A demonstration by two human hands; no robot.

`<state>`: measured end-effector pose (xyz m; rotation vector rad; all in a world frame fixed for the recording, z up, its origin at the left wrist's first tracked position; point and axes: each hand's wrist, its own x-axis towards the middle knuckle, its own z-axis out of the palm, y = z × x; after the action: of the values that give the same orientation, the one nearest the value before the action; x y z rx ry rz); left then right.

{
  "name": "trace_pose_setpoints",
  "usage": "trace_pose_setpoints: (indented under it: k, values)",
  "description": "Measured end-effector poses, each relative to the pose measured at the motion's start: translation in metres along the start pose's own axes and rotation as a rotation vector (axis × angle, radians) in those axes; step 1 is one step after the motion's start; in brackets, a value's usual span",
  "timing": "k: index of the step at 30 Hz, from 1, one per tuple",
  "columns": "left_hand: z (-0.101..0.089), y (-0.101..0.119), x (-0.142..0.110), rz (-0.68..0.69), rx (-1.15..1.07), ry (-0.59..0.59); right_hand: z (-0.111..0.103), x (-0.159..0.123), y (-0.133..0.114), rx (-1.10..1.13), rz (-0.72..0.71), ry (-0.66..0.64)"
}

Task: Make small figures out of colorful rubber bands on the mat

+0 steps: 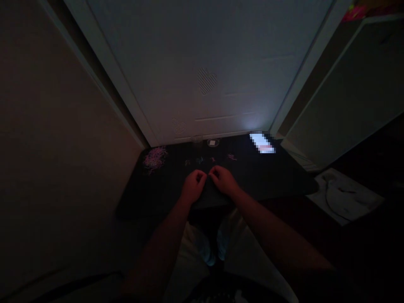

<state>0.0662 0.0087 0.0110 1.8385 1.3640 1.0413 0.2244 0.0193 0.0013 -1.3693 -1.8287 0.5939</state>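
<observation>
My left hand [194, 185] and my right hand [223, 180] are close together over the front middle of a dark table [268, 176]. Fingers of both hands are curled into a pinch, the fingertips facing each other with a small gap. Whatever they hold, if anything, is too small and dim to make out. Just beyond them lie small pink strands [232, 157], a tiny pink piece [213, 159] and little pale pieces [200, 160]. A tangled heap of pink and white strands [154, 158] rests at the table's left end.
A lit phone-like screen [262, 143], blurred out, lies at the back right. Near the back edge are a small round clear dish [213, 143] and a faint clear container [197, 139]. A pale panel with heart patterns [206, 81] rises behind the table. The room is dark.
</observation>
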Motion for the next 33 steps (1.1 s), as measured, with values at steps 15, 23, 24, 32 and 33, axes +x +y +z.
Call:
trace_pose_setpoints:
  k: [15,23,24,32,33]
  values:
    - [0.0030,-0.0008,0.0005,-0.037,0.016,0.051,-0.0021,-0.0022,0.0014,0.116,-0.009,-0.047]
    - [0.0038,-0.0030,-0.0002,-0.032,0.058,0.000,-0.0019,-0.0008,0.0019,0.129,0.018,-0.020]
    - [0.0038,-0.0030,-0.0002,-0.032,0.069,-0.012,-0.0020,-0.0008,0.0016,0.128,0.017,-0.017]
    - [0.0029,-0.0018,-0.0013,-0.018,0.136,-0.084,-0.0024,-0.0015,0.0010,0.144,0.012,-0.028]
    - [0.0031,-0.0022,-0.0013,-0.017,0.137,-0.088,-0.0024,-0.0014,0.0011,0.137,0.013,-0.030]
